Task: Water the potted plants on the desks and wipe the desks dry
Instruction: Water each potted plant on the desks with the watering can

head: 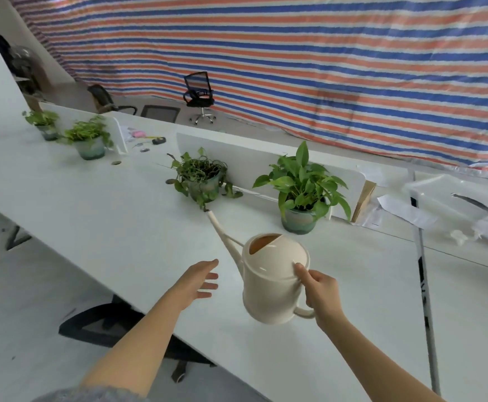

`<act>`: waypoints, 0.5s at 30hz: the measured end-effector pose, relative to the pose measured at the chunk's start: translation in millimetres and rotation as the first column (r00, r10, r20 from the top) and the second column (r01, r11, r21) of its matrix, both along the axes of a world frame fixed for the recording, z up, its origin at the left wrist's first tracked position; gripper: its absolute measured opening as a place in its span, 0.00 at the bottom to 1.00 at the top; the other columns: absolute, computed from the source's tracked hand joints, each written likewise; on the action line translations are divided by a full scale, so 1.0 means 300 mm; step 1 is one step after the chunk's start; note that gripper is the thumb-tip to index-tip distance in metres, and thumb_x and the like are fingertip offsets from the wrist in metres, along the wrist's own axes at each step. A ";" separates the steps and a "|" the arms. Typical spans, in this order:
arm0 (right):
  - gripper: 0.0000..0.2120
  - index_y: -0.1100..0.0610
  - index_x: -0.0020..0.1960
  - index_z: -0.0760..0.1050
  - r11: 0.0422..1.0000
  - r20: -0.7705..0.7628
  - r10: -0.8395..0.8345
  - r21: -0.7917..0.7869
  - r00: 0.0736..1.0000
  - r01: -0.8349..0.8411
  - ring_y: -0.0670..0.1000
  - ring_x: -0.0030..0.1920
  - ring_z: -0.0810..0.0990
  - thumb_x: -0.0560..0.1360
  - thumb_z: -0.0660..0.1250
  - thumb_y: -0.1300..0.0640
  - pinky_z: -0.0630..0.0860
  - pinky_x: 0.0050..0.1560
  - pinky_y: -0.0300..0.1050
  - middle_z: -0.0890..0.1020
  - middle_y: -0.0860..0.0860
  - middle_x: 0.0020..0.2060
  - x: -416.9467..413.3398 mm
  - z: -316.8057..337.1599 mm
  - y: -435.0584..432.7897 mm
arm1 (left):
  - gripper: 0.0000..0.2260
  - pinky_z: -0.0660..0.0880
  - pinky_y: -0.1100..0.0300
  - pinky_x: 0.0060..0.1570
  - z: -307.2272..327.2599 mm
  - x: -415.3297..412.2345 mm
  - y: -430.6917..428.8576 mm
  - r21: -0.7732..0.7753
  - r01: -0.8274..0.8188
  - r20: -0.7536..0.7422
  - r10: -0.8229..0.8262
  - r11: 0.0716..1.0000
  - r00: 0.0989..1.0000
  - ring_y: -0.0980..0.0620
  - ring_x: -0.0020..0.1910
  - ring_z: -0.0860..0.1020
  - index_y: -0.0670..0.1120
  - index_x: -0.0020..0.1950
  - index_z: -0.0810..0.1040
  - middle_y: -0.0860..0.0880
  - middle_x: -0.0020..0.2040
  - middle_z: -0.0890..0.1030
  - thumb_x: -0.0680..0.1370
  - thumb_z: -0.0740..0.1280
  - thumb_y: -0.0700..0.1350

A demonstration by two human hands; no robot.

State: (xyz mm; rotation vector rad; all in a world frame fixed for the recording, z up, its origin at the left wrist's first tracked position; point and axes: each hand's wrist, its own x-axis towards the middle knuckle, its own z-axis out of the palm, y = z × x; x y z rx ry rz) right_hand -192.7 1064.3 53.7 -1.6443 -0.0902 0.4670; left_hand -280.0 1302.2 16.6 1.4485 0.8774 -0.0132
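Can (271, 288): cream, held in the air over the table (106, 210), tipped a little, top opening showing.
Spout (222, 233): long and thin, pointing away from the person; its tip reaches the trailing leaves of the wilted plant (203, 178).
Right hand (321, 291): at the can's right side, fingers curled round the handle, thumb pressed on the can's shoulder.
Left hand (199, 278): just left of the can, apart from it, palm inward, fingers (208, 277) straight and slightly spread, holding nothing.
Leafy plant (302, 192): beyond the can and a little right, upright in a green pot.
Far plants (87, 137): two, well beyond the can to the left.
Divider (245, 155): white, behind both nearer plants.
Papers (405, 210): right of the can, past the leafy plant.
Chair (199, 94): far beyond the can, before a striped tarp (295, 53).
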 end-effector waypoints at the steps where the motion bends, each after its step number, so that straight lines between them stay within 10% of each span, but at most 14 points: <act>1: 0.28 0.51 0.16 0.66 1.000 0.010 0.028 0.008 1.000 -0.028 0.49 0.28 0.62 0.73 0.68 0.54 0.61 0.15 0.31 0.64 0.50 0.25 -0.022 0.007 0.051 | 0.15 0.74 0.49 0.59 0.007 -0.028 0.043 -0.005 -0.024 0.026 0.024 1.000 0.999 0.43 0.56 0.78 0.49 0.60 0.69 0.44 0.59 0.76 0.78 0.62 0.55; 15: 0.28 0.47 0.15 0.70 0.984 0.081 0.158 -0.099 0.984 -0.149 0.48 0.25 0.61 0.74 0.67 0.51 0.60 0.28 0.38 0.64 0.43 0.14 -0.408 0.020 0.739 | 0.10 0.78 0.51 0.48 0.051 -0.355 0.713 -0.171 -0.101 0.208 0.136 0.980 0.969 0.45 0.45 0.79 0.43 0.52 0.76 0.43 0.44 0.80 0.77 0.64 0.48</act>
